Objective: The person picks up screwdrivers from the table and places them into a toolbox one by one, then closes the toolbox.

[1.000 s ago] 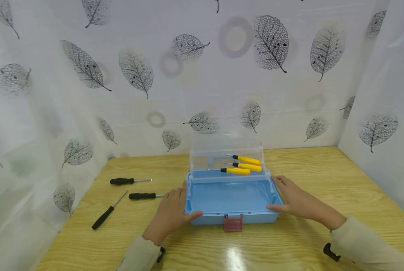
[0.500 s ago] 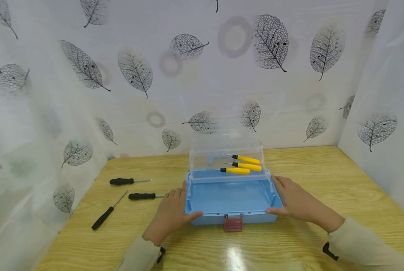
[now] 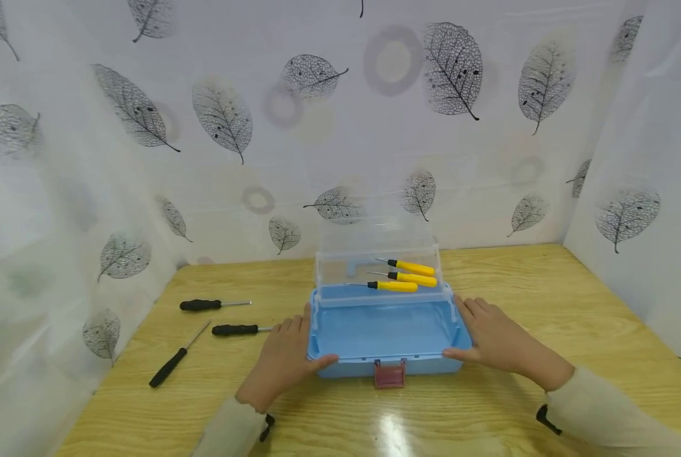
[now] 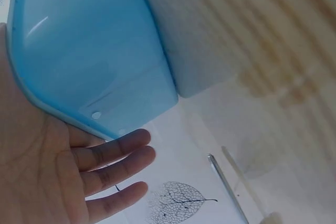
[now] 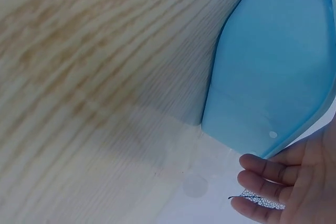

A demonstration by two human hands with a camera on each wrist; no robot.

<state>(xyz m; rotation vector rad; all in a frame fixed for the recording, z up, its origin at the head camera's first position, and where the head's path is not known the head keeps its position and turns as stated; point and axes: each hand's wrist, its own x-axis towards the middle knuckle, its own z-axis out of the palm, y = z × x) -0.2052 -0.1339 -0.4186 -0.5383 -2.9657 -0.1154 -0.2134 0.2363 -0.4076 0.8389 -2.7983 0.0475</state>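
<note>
A blue plastic toolbox (image 3: 386, 366) stands on the table with its clear lid (image 3: 374, 231) raised at the back. Its main compartment holds nothing. On the clear inner tray (image 3: 329, 273) lie three small yellow-handled screwdrivers (image 3: 396, 287). My left hand (image 3: 283, 358) lies along the box's left side, thumb at the front rim. Along the right side lies my right hand (image 3: 494, 336), its thumb likewise at the front corner. In both wrist views the fingers stretch loosely past the blue wall (image 4: 94, 51), not curled round it. A reddish latch (image 3: 390, 374) hangs down at the front.
Three black-handled screwdrivers lie on the table to the left: one at the back (image 3: 201, 305), one closer to the box (image 3: 235, 330) with its tip behind my left hand, one slanted in front (image 3: 169, 368). A leaf-patterned curtain (image 3: 340, 127) encloses the wooden table (image 3: 489, 431).
The head view has shifted slightly, so everything sits a little further left. My right thumb has drawn back slightly at the front corner; both hands stay at the toolbox's sides.
</note>
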